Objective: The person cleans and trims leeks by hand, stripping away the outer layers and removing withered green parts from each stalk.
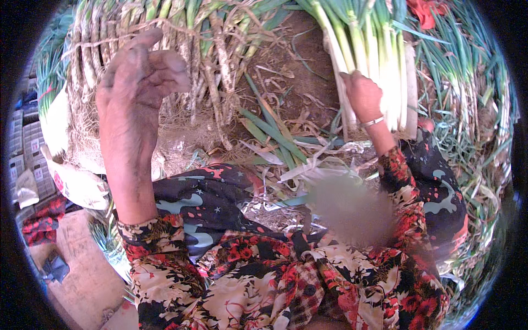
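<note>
My left hand is raised over a row of unpeeled green onions with soil and roots on them. Its fingers are bent and apart, and nothing shows between them. My right hand, with a bracelet at the wrist, lies on the left side of a pile of peeled green onions with clean white stems. The fingers there are curled in at one stem; whether they grip it cannot be made out. A pale board edge runs along the right of this pile.
Loose leaves and peeled skins lie on the soil between my hands and before my legs. More green onions lie at the right, beside a red cloth. At the left are a white sack, plastic crates and cardboard.
</note>
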Demonstrator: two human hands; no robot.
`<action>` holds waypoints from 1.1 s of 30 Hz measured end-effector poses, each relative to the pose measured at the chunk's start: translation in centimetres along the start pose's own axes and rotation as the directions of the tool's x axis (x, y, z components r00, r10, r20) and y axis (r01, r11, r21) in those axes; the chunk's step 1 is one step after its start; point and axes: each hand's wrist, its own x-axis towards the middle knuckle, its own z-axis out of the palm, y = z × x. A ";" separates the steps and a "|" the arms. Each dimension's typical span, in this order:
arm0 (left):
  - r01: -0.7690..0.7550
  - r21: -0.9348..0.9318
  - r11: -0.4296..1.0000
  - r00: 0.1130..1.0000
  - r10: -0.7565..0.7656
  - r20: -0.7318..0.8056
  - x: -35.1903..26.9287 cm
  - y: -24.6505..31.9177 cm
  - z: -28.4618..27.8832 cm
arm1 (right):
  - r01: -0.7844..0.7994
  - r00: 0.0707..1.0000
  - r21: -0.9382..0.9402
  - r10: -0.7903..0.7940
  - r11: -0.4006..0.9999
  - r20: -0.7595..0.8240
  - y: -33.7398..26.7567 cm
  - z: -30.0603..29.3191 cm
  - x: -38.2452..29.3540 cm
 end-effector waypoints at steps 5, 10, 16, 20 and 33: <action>0.034 -0.020 0.999 0.999 -0.034 0.006 -1.3 -0.1 -2.9 | -0.184 0.934 0.887 -0.207 0.423 0.292 -14.3 7.9 -0.4; 0.073 -0.096 0.993 0.988 -0.084 -0.126 -2.3 0.2 -4.0 | -0.728 0.641 0.676 -0.234 0.115 0.731 -24.0 11.7 4.4; 0.104 -0.129 0.986 0.987 -0.118 -0.109 -2.5 0.7 -3.6 | -0.566 0.773 0.800 -0.208 0.201 0.599 -25.0 11.7 3.3; 0.120 -0.083 0.989 0.983 -0.130 -0.127 -1.7 -0.5 -3.9 | -0.387 0.860 0.886 -0.247 0.254 0.447 -23.1 9.0 1.3; 0.744 0.004 0.668 0.668 -0.744 0.004 -0.9 -14.0 0.1 | -0.646 0.523 0.553 -0.222 0.527 0.823 -5.5 -16.9 -19.6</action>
